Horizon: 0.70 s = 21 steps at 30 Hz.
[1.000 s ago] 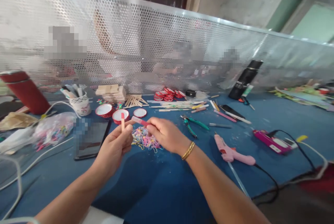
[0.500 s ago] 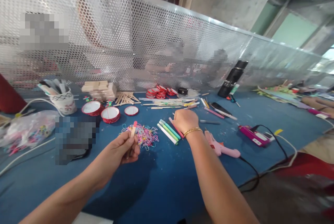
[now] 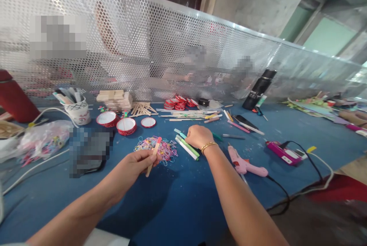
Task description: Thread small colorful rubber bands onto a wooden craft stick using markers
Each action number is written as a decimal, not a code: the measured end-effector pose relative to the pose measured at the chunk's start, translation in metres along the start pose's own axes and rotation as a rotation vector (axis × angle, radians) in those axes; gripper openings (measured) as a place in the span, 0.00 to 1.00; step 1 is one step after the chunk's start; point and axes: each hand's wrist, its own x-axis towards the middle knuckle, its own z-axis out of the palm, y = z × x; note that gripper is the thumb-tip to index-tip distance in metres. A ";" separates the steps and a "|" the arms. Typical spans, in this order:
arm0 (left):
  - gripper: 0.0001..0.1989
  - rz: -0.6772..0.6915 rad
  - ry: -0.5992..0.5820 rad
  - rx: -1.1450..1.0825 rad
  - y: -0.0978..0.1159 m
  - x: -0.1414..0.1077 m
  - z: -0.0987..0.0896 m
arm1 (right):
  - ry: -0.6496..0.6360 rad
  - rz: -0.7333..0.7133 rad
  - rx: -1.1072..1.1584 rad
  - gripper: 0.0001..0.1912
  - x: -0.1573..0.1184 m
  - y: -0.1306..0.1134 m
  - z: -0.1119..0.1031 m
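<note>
My left hand (image 3: 143, 162) pinches a wooden craft stick (image 3: 155, 152) between thumb and fingers, holding it tilted above the table. The stick's upper end is coloured pinkish red. Just behind it lies a heap of multicoloured loops (image 3: 169, 149), like small rubber bands or paper clips. My right hand (image 3: 198, 137), with a gold bracelet at the wrist, is closed over a teal marker (image 3: 182, 135); its fingertips are partly hidden. A white marker (image 3: 186, 148) and a green marker (image 3: 190, 145) lie beside those fingers. Right of that wrist rests a pink glue gun (image 3: 243, 163).
Red-rimmed round tins (image 3: 126, 126), a pen cup (image 3: 77, 112) and stacked craft sticks (image 3: 114, 100) stand at the back left. A black bottle (image 3: 259, 89) leans by the perforated screen (image 3: 172, 39). A magenta device (image 3: 283, 152) trails cables at right.
The craft stick has turned, showing more of its length in my left hand. My right hand has shifted slightly left onto the teal marker; the pink marker beside it is no longer visible.
</note>
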 end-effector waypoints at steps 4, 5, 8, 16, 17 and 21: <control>0.14 0.027 0.016 0.024 0.000 0.000 -0.001 | -0.004 0.001 0.019 0.10 -0.004 0.004 -0.006; 0.14 0.026 0.018 0.027 0.000 0.001 -0.002 | -0.003 0.000 0.025 0.09 -0.006 0.005 -0.008; 0.13 0.016 0.029 0.033 -0.002 0.001 -0.003 | 0.020 -0.021 0.063 0.06 -0.011 0.008 -0.014; 0.16 0.031 0.049 0.016 0.001 0.000 -0.002 | 0.121 -0.487 1.179 0.22 -0.031 -0.018 -0.016; 0.16 0.042 0.069 0.004 0.001 0.001 -0.003 | 0.106 -0.538 1.278 0.19 -0.035 -0.026 -0.015; 0.16 0.080 0.122 -0.048 0.001 0.001 -0.003 | -0.006 -0.588 1.721 0.11 -0.050 -0.058 -0.008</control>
